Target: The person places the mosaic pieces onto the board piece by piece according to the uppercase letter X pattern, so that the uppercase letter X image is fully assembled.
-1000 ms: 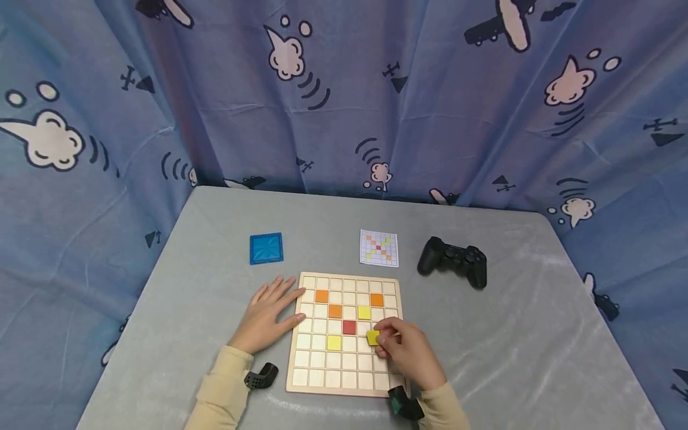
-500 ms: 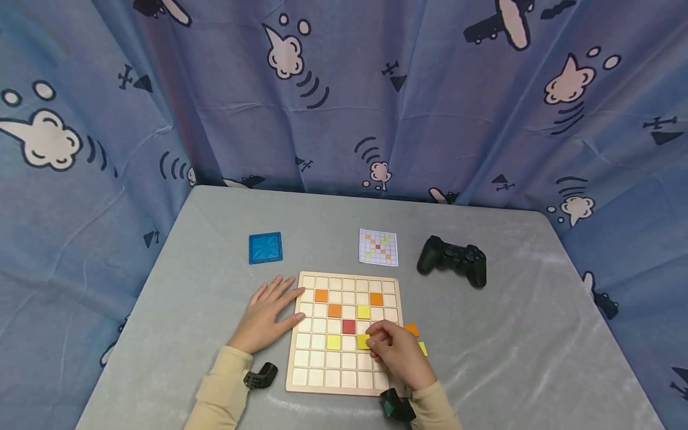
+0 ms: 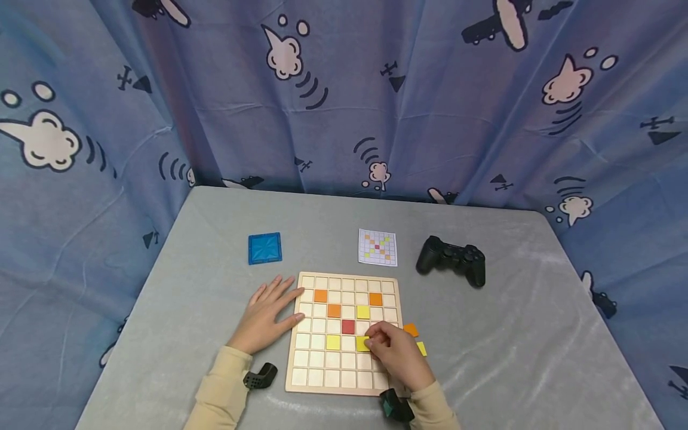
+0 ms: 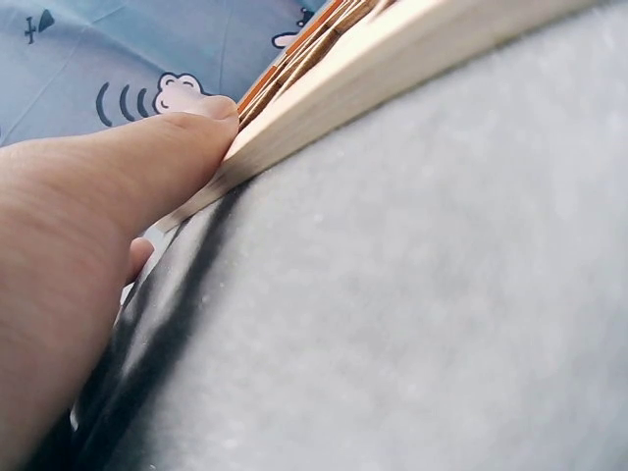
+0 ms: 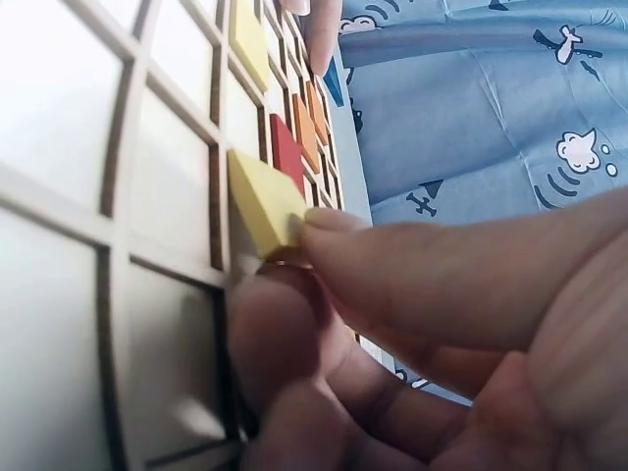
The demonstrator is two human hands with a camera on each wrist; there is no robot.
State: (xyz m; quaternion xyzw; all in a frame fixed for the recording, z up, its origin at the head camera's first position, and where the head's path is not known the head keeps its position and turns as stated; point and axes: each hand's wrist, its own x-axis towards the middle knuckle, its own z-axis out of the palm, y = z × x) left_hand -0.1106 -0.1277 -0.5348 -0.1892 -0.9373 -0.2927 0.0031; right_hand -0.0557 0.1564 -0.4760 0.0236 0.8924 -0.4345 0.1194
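Observation:
A wooden grid board [image 3: 317,385] lies on the table with orange, red and yellow square tiles set in some cells. My right hand [image 3: 402,353] pinches a yellow tile [image 5: 257,204] between thumb and fingers. In the right wrist view that tile stands tilted over a cell, one edge down at the grid, with the red tile [image 5: 287,152] just beyond it. My left hand [image 3: 266,316] lies spread by the board's left side. Its thumb [image 4: 196,128] touches the wooden rim, and its index fingertip reaches the rim higher up.
Partly behind my right hand lie a loose orange tile [image 3: 411,329] and a yellow tile [image 3: 421,348]. Behind the board are a blue square tray [image 3: 265,248], a printed pattern card [image 3: 377,247] and a black game controller [image 3: 451,261]. A blue curtain [image 3: 333,107] hangs behind the table.
My right hand has moved slightly left with the yellow tile, bringing it down to a cell below and right of the red one. Loose tiles came into view behind it. The left hand stayed put.

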